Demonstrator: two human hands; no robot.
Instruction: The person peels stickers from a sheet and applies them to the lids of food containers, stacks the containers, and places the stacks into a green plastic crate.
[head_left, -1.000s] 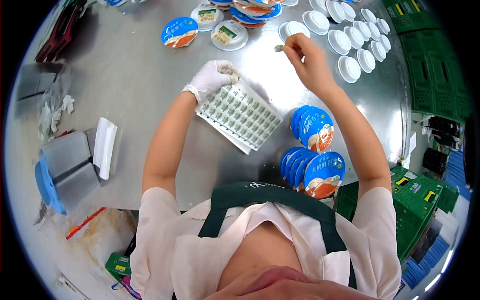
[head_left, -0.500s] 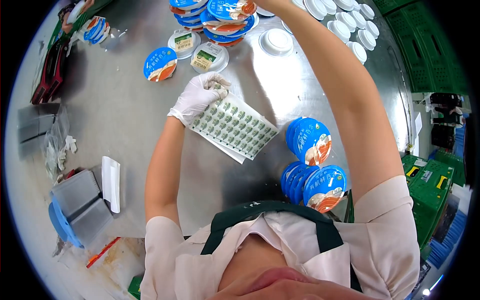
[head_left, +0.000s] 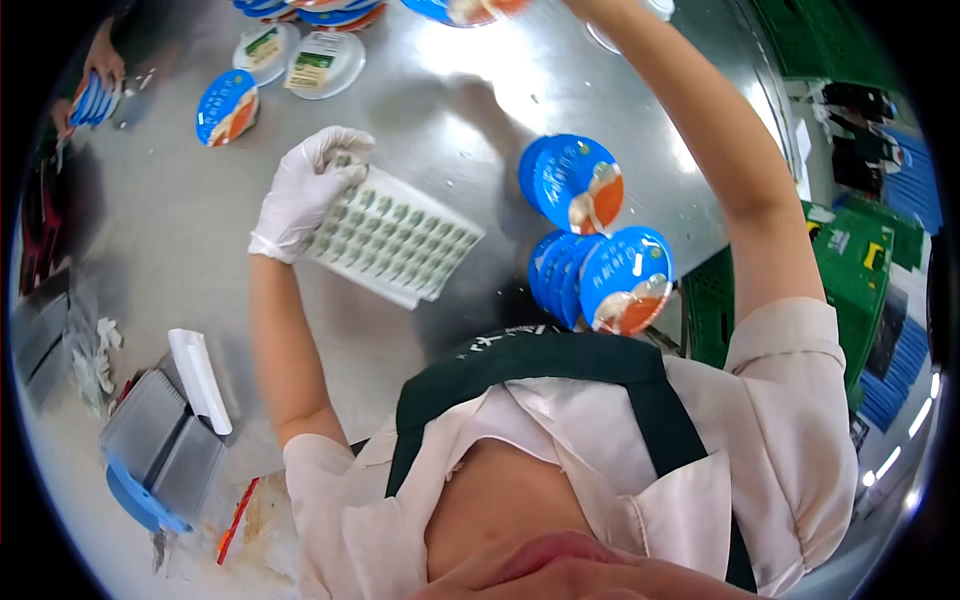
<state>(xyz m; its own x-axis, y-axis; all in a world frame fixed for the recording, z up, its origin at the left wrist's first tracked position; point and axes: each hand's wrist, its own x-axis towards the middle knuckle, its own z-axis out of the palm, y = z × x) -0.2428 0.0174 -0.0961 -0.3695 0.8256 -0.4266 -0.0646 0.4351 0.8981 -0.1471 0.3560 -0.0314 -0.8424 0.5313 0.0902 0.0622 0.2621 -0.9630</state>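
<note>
My left hand (head_left: 308, 188), in a white glove, grips the upper left corner of a sticker sheet (head_left: 400, 235) with rows of small green labels. Above the top edge of the view lies my right hand, out of sight; only its forearm (head_left: 690, 110) shows. A blue printed lid (head_left: 465, 8) is cut off by the top edge. Two stacks of blue and orange lidded cups (head_left: 578, 185) (head_left: 625, 280) stand right of the sheet. Two white cups with labels (head_left: 325, 65) (head_left: 266, 52) and a single blue-lidded cup (head_left: 227, 108) sit beyond my left hand.
Another person's hand (head_left: 104, 62) is near a small stack of blue cups (head_left: 95, 100) at the upper left. A grey container (head_left: 165, 430) and a white folded strip (head_left: 200, 380) lie lower left. Green crates (head_left: 850, 270) stand at the right on the far side.
The view has shifted, so the table items appear further left and higher. Most white cups at the upper right have left the view. Another person's hand now shows more clearly at the upper left.
</note>
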